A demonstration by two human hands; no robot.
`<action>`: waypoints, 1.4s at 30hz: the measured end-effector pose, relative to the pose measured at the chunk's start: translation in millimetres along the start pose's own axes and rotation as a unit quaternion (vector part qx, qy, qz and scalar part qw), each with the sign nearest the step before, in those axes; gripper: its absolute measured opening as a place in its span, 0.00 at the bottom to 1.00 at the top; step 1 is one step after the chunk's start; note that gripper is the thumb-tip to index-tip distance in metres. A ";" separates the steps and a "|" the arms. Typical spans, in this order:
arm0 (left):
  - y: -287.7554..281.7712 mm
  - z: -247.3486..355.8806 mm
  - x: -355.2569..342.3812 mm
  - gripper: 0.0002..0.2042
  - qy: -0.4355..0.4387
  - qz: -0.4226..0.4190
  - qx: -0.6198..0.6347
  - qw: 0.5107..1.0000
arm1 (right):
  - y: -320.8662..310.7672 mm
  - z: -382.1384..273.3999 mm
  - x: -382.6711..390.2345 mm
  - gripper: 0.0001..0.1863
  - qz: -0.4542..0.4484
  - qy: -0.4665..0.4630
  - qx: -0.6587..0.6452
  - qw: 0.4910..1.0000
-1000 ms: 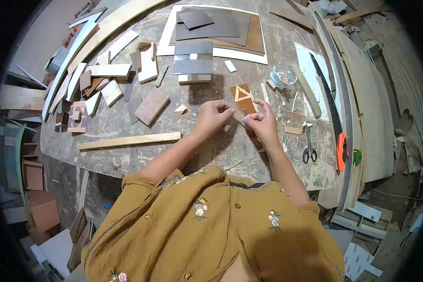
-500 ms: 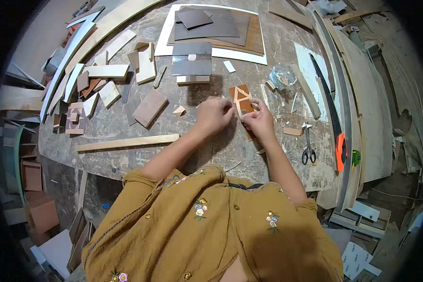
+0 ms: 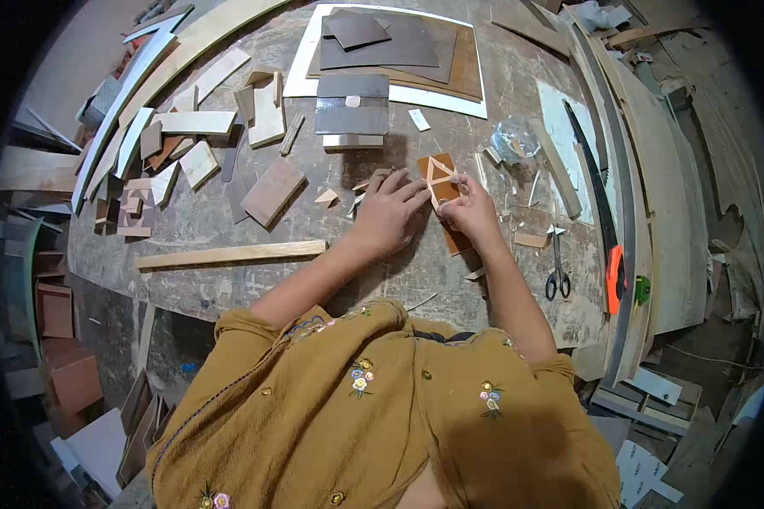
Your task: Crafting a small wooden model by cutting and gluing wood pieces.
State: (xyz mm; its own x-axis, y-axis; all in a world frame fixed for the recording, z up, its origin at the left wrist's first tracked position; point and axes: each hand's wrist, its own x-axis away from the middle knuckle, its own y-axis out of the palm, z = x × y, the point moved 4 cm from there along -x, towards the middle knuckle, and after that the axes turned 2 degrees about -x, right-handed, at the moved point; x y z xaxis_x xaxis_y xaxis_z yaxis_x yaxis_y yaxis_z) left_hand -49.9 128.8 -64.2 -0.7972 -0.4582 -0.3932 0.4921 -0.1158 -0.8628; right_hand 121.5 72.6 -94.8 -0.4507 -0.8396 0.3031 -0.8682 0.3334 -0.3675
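A narrow brown board (image 3: pixel 459 240) lies on the worktable in front of me. Thin pale wood strips (image 3: pixel 434 172) form a triangular pattern on its far end. My right hand (image 3: pixel 471 209) grips the board from the right, its index finger at the strips and its thumb near the board's middle. Just left of the board, my left hand (image 3: pixel 390 210) rests palm down with its fingers stretched and slightly apart, the index fingertip close to the strips. I see nothing held in it; its thumb is hidden.
Black-handled scissors (image 3: pixel 558 284) and an orange-handled saw (image 3: pixel 614 280) lie to the right. A clear plastic bag (image 3: pixel 515 140) sits beyond my right hand. A long wooden bar (image 3: pixel 231 254) and several wood offcuts (image 3: pixel 199 166) lie left. Dark sheets (image 3: pixel 390 47) are stacked at the back.
My left hand has turned palm down, and its fingers have gone from curled together to stretched out. My right hand stays at the board, its thumb slightly shifted.
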 end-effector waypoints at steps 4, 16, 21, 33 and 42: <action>1.4 0.9 -0.5 0.21 0.001 -0.019 -0.017 1.000 | -1.9 5.0 -2.6 0.34 0.017 0.011 0.033 0.999; 6.8 -1.1 -0.7 0.22 -0.002 -0.056 -0.026 0.998 | -1.3 -2.4 8.7 0.35 0.045 -0.096 0.115 0.988; 5.6 -0.6 -1.0 0.23 0.013 -0.051 -0.017 0.998 | -5.9 -8.6 21.5 0.33 0.036 -0.091 0.097 0.990; 8.9 -0.2 -1.9 0.24 0.036 -0.040 -0.015 0.998 | -7.3 -19.9 36.6 0.33 0.074 -0.108 0.162 0.978; 8.4 2.1 -2.3 0.28 0.039 -0.064 -0.006 0.997 | -8.6 -11.4 34.2 0.34 0.074 -0.066 0.106 0.989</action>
State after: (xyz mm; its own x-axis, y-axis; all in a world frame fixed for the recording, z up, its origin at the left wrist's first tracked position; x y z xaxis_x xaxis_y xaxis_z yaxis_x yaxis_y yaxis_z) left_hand -43.2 127.1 -69.9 -0.8783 -0.3695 -0.3035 0.3815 -0.1587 -0.9107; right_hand 111.2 45.9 -71.2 -0.5262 -0.8417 0.1210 -0.7257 0.3703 -0.5799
